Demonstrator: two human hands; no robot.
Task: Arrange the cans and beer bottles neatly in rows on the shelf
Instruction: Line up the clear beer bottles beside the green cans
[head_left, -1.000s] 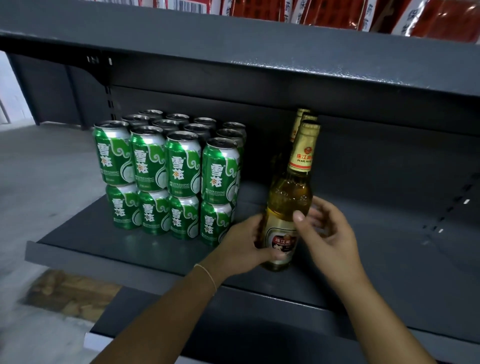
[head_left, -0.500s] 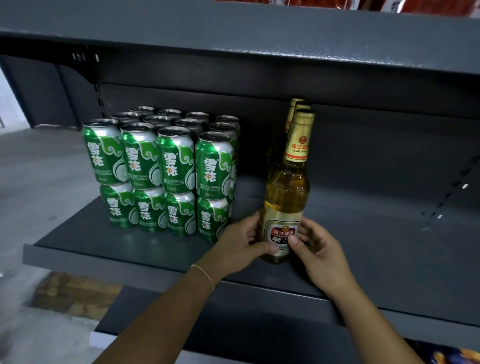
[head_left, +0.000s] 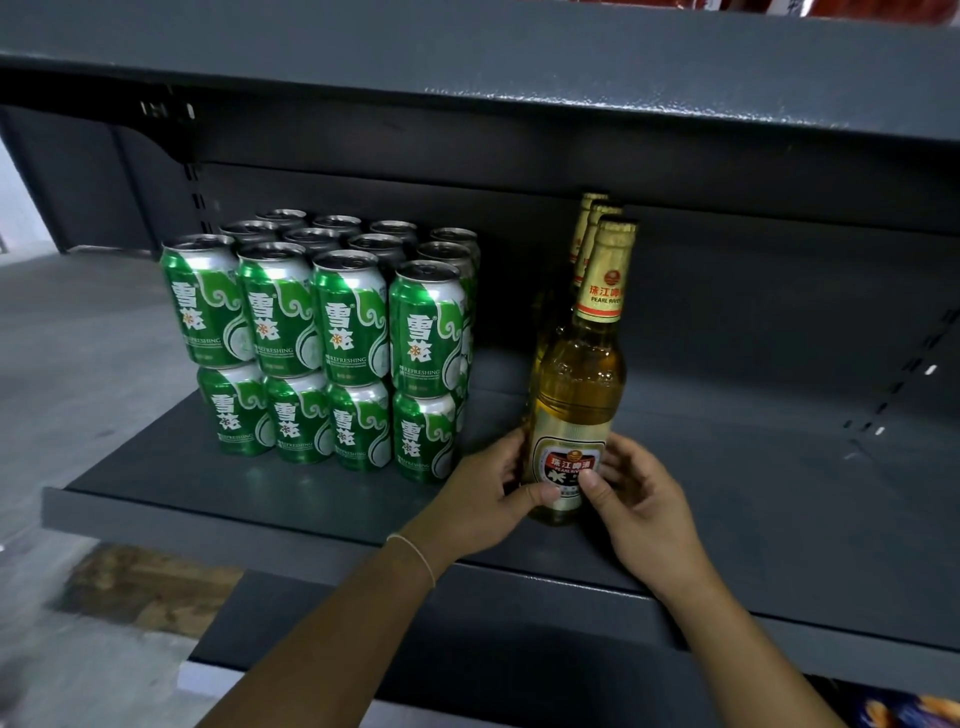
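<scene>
Head view: beer bottle (head_left: 576, 410) upright, neck up; left hand (head_left: 485, 496), right hand (head_left: 636, 501) gripping base.

Two bare forearms in view, no sleeves visible, both enter from bottom edge of frame. Left hand (head_left: 485, 499): no ring, no glove; thin pale string bracelet (head_left: 415, 553) worn around wrist, single strand, no beads or clasp seen. Right hand (head_left: 641, 512): no glove, no ring, no watch, wrist bare. Fingernails short, unpainted, thumbnails of both hands visible. No markings seen on arms. Nothing else of person's body in view
</scene>
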